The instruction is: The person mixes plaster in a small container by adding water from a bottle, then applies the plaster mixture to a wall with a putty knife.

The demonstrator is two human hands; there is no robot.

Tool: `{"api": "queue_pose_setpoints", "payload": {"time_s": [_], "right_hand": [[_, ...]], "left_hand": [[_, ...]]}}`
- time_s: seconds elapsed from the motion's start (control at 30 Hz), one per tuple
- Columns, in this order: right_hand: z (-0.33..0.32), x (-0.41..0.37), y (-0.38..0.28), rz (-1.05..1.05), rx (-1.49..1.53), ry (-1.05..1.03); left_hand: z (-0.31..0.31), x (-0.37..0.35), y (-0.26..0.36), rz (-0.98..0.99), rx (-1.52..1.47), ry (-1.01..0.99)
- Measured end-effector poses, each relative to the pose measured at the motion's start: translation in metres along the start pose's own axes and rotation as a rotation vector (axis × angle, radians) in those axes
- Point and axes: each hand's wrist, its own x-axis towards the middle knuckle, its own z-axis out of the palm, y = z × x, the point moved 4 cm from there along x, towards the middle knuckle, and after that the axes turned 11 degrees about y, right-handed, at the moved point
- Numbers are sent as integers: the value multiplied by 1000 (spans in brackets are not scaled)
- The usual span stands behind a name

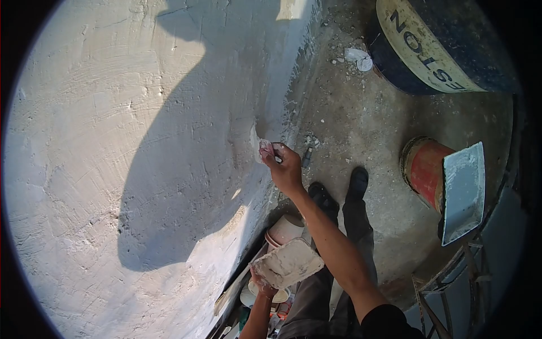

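In my right hand [285, 168] is a small scraper [265, 148] smeared with white plaster; the fingers are wrapped round it. Its edge is against the plastered wall [186, 141], near the wall's base. Lower down, my left hand [262, 285] grips the side of a shallow tray [289, 263] with pale, wet plaster in it. Part of that hand is hidden by the tray. A broad shadow lies over the wall around the scraper.
A red bucket [424, 172] stands on the concrete floor [389, 226] at the right, with a grey tray [464, 193] against it. A dark drum [435, 51] is at the upper right. Pale containers [284, 230] are behind the plaster tray. A metal frame [471, 271] is at the lower right.
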Motion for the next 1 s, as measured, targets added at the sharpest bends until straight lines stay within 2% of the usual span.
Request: {"api": "queue_pose_setpoints", "payload": {"time_s": [0.2,0.33,0.43,0.53,0.63,0.7,0.83,1.0], "right_hand": [[-5,-18,4,150,249,10],[-13,-21,15,206,353,45],[-32,-1,29,279,459,195],[-52,37,52,282,426,347],[-42,71,84,247,274,385],[-20,84,87,138,109,314],[19,81,61,-112,-124,264],[18,59,27,-142,-119,139]], "left_hand": [[9,-4,1,-3,-5,-58],[7,-1,-1,-4,-3,-23],[3,2,-1,-10,-29,-29],[1,2,-3,-5,-38,-47],[-3,4,-6,-1,-53,-38],[-7,5,-5,22,-41,-19],[-21,6,-5,-4,-66,48],[-5,-3,1,-16,-28,16]]}}
